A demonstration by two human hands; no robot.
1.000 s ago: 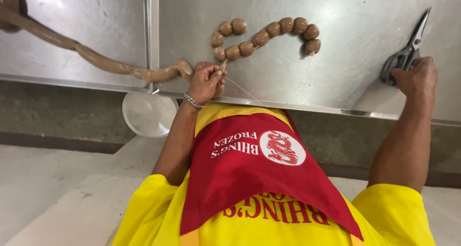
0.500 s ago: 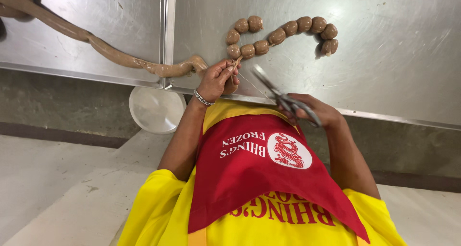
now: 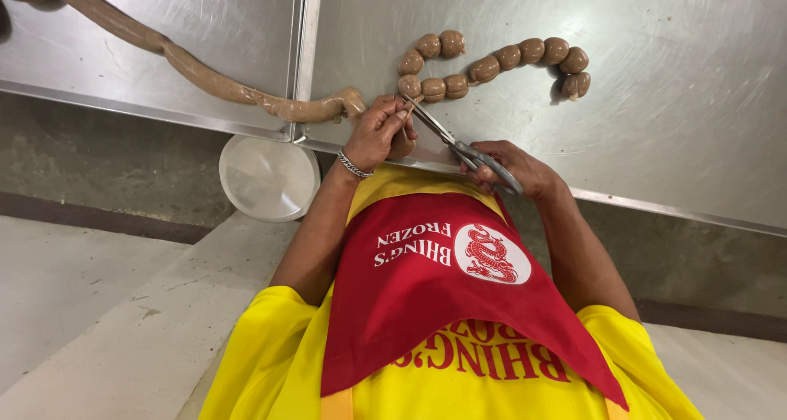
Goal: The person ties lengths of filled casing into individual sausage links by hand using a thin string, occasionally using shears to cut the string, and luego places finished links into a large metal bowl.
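Your left hand (image 3: pixel 379 133) pinches the end of the long sausage casing (image 3: pixel 176 59) at the steel table (image 3: pixel 656 141) edge. Your right hand (image 3: pixel 512 168) grips scissors (image 3: pixel 447 135), blades at that pinch, beside the linked sausages (image 3: pixel 492 59).

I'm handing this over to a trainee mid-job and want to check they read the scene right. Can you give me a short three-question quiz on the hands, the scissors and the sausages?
1. True or false: the right hand holds the scissors with the blades parted.
2. Where do the scissor tips point? A: at the pinched fingers of the left hand, beside the end of the long sausage. B: at the white round lid below the steel table. C: at the far end of the chain of links.
3. Which wrist wears the bracelet?

Key: 1 true; 2 A; 3 the left.
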